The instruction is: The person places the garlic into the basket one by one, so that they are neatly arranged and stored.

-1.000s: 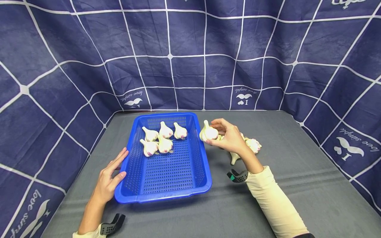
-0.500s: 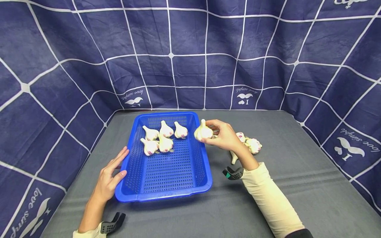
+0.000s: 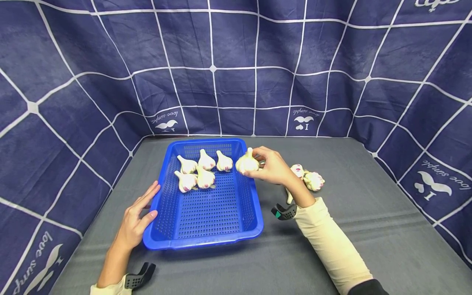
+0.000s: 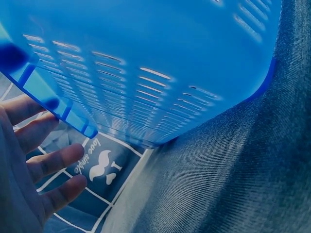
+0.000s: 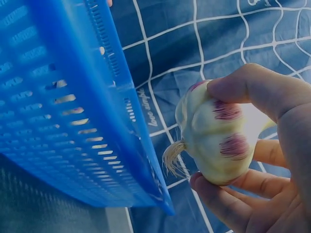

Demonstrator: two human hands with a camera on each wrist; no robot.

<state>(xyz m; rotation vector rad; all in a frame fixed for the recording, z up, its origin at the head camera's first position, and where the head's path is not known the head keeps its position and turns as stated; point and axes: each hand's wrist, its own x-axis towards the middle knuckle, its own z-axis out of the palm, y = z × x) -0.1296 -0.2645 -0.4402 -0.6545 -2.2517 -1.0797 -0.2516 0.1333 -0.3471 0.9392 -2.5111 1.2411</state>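
My right hand (image 3: 271,166) pinches a garlic bulb (image 3: 247,163) between thumb and fingers, over the right rim of a blue plastic basket (image 3: 206,242). In the right wrist view the bulb (image 5: 216,133) shows purple streaks and a tuft of roots, and the basket's slotted wall (image 5: 73,97) stands beside it. Several white garlic bulbs (image 3: 205,178) lie in the back half of the basket, stems up. At the basket's left side my left hand (image 3: 134,221) touches the rim with extended fingers. In the left wrist view its fingers (image 4: 58,162) are spread, some of them at the rim.
To the right of the basket more garlic bulbs (image 3: 313,180) lie on the grey cloth (image 3: 368,229), partly hidden behind my right forearm. A blue curtain with white grid lines (image 3: 236,86) hangs around the back and sides.
My right hand has moved left with the garlic bulb, from beside the basket to above its right rim. The left hand and the bulbs in the basket have stayed put.
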